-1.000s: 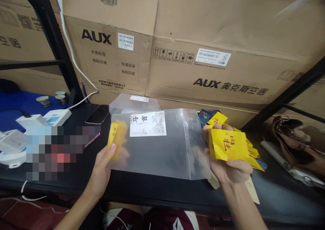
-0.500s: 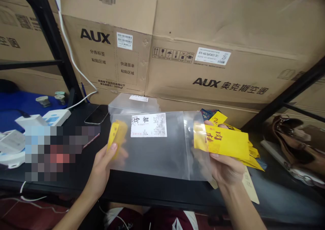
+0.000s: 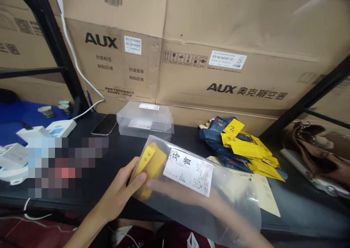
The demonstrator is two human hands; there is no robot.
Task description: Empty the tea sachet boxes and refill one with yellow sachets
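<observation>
Clear bag over table edge

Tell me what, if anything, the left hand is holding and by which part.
The left hand grips the frosted plastic bag by its left end, where yellow packets show inside.

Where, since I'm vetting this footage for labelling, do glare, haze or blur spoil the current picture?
Head view: a pale glare streak crosses the brown cardboard box at upper right; the right hand looks hazy through the frosted plastic bag; fine print on the white rectangular label is too soft to read; pixelation masks part of the left side.
</observation>
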